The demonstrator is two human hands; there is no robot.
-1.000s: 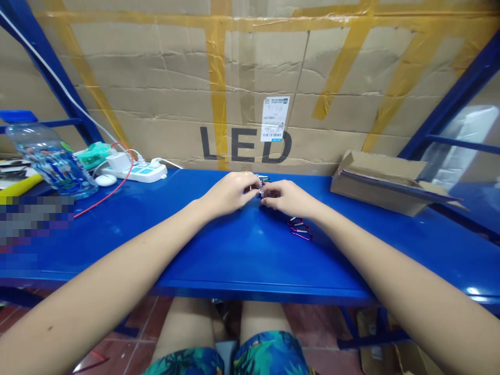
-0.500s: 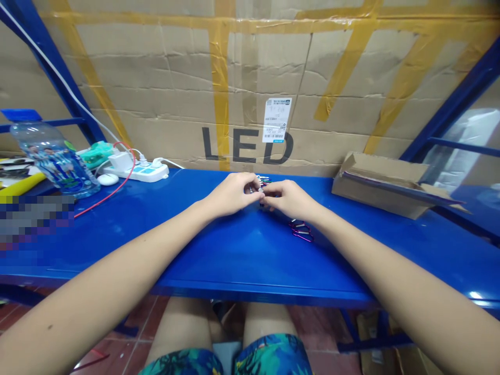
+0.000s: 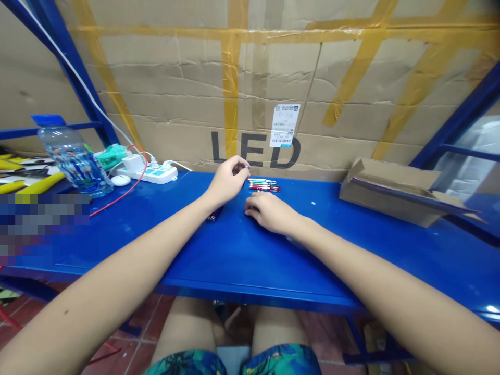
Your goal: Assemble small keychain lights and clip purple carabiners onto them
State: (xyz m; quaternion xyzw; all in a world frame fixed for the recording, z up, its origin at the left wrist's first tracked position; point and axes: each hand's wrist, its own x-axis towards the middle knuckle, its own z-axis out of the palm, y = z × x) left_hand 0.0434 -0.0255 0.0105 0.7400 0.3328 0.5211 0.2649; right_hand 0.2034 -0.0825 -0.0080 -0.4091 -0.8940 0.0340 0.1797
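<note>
My left hand (image 3: 229,180) hovers just above the blue table (image 3: 250,260), its fingertips pinched together near the cardboard wall; whatever they hold is too small to make out. A short row of coloured carabiners (image 3: 264,184) lies on the table just to the right of it. My right hand (image 3: 269,211) rests palm down on the table in front of that row, fingers lying loosely flat, with nothing visible in them. A small dark clip (image 3: 214,214) lies under my left wrist.
A flattened cardboard box (image 3: 394,190) sits at the right. At the back left are a water bottle (image 3: 74,159), a white power strip (image 3: 146,172) with a red wire, and a white mouse (image 3: 120,180). A cardboard wall marked LED (image 3: 255,148) closes the back.
My hands have come apart: the left rose toward the wall, still pinched, and the right dropped flat onto the table. The pink carabiners near my right wrist are no longer visible.
</note>
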